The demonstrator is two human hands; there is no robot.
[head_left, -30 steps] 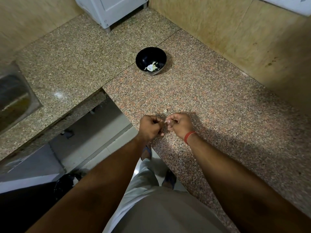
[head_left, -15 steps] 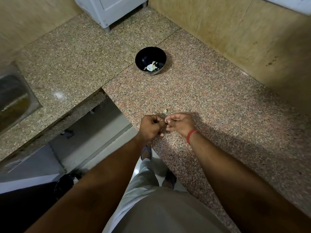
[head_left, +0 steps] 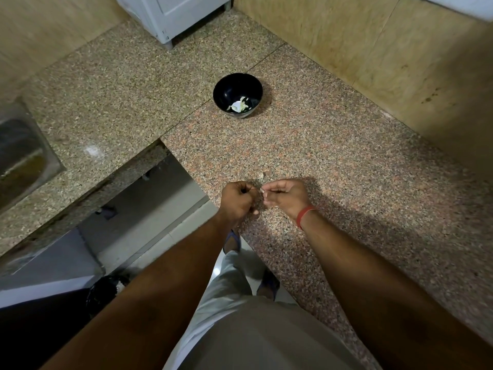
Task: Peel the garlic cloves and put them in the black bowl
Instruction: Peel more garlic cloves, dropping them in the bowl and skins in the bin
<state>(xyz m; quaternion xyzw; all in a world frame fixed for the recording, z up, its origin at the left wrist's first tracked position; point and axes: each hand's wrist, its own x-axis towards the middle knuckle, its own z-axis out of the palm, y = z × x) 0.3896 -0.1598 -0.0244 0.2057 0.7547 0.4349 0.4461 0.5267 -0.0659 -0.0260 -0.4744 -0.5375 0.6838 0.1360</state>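
My left hand (head_left: 238, 200) and my right hand (head_left: 286, 197) are close together just above the near edge of the granite counter (head_left: 333, 161). Both have curled fingers and pinch a small garlic clove (head_left: 261, 190) between their fingertips; the clove is almost fully hidden by the fingers. A scrap of pale garlic skin (head_left: 261, 177) lies on the counter just beyond the hands. The black bowl (head_left: 225, 89) stands farther back on the counter, with a few pale garlic pieces (head_left: 238, 105) at its bottom.
A metal sink (head_left: 21, 158) is set into the counter at the left. A white appliance (head_left: 173, 14) stands at the back. Tiled walls close the counter at the right and rear. The counter edge drops to the floor left of my hands.
My hands have drawn slightly apart at the fingertips while still working the clove; the bowl has not moved.
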